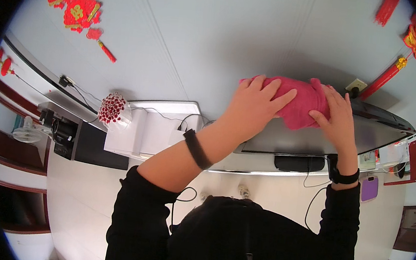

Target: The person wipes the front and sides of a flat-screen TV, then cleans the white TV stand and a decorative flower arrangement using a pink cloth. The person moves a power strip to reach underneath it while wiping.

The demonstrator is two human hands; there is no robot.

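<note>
A bunched pink cloth (301,101) lies over the top edge of a flat-screen television (369,132), close to the wall. My left hand (257,101) grips the cloth's left part, its fingers spread over the top. At the cloth's right end, my right hand (335,114) holds it with the thumb on the near face and the fingers towards the back. Both wrists wear black bands. Cloth and hands hide part of the television's upper edge.
Below the screen sits a black box-shaped device (298,163) with a cable. A white cabinet (163,129) to the left bears a red-and-white beaded ornament (113,109) and cords. A wall socket (356,86) holds a plug. Red tasselled decorations (77,13) hang on the wall. Cables trail near the floor.
</note>
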